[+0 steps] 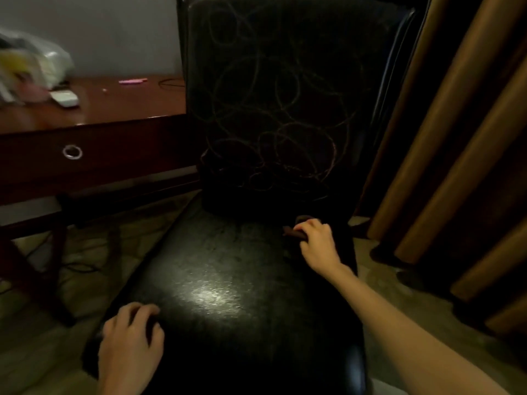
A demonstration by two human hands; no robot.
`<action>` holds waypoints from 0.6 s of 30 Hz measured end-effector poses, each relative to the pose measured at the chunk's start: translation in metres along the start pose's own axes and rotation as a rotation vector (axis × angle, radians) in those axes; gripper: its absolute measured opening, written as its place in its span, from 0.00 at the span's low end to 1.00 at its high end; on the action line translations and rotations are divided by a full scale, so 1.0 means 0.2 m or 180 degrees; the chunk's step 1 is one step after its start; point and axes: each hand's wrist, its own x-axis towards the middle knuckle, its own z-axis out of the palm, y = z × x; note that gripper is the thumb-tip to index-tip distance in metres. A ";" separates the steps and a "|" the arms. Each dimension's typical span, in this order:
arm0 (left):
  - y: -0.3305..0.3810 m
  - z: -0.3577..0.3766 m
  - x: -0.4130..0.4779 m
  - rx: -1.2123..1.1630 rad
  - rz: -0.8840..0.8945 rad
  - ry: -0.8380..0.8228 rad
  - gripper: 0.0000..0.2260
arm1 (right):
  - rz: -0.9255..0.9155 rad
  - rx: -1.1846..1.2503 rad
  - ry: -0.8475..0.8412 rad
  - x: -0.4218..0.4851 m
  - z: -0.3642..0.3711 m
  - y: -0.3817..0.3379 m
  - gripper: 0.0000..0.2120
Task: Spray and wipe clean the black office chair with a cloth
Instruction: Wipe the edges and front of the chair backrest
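The black office chair (pixel 242 280) fills the middle of the head view, its glossy seat facing me and its backrest (pixel 279 95) covered in looping scribble marks. My right hand (pixel 316 240) is closed on a small dark brownish cloth (pixel 293 231) at the back right of the seat, just below the backrest. My left hand (pixel 131 346) rests on the seat's front left corner, fingers curled over the edge. No spray bottle is visible.
A dark wooden desk (pixel 94 129) with a ring drawer pull (pixel 72 152) stands to the left, bearing a plastic bag (pixel 34 67), a white remote (pixel 64 97) and a pink pen (pixel 132 80). Brown curtains (pixel 456 138) hang at the right. Cables lie on the floor under the desk.
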 end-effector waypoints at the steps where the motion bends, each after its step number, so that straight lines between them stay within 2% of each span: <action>1: -0.04 -0.02 0.01 -0.0021 -0.0161 -0.0008 0.12 | -0.0036 0.0081 -0.0068 -0.03 0.07 -0.07 0.19; 4: -0.15 -0.07 0.00 -0.0258 -0.0747 0.0009 0.13 | 0.0019 0.0158 -0.0375 -0.16 0.26 -0.30 0.19; 6: -0.20 -0.06 -0.03 -0.0506 -0.1006 -0.0083 0.12 | -0.0060 0.0124 -0.0374 -0.29 0.34 -0.46 0.19; 8: -0.22 -0.03 -0.08 -0.0813 -0.1169 -0.0145 0.10 | -0.0415 0.0269 -0.0446 -0.43 0.38 -0.63 0.19; 11: -0.18 0.00 -0.20 -0.1029 -0.1261 0.0127 0.09 | -0.0969 0.0327 -0.1073 -0.60 0.36 -0.78 0.19; 13: -0.14 0.02 -0.30 -0.1178 -0.1274 0.0144 0.10 | -0.1063 -0.0014 -0.0954 -0.68 0.32 -0.80 0.16; 16: -0.07 0.04 -0.45 -0.1486 -0.1166 0.0169 0.14 | -0.0647 -0.0271 -0.0686 -0.78 0.31 -0.73 0.14; 18: 0.01 0.02 -0.54 -0.1446 -0.1141 -0.0108 0.16 | -0.0639 -0.0386 -0.0544 -0.81 0.31 -0.67 0.13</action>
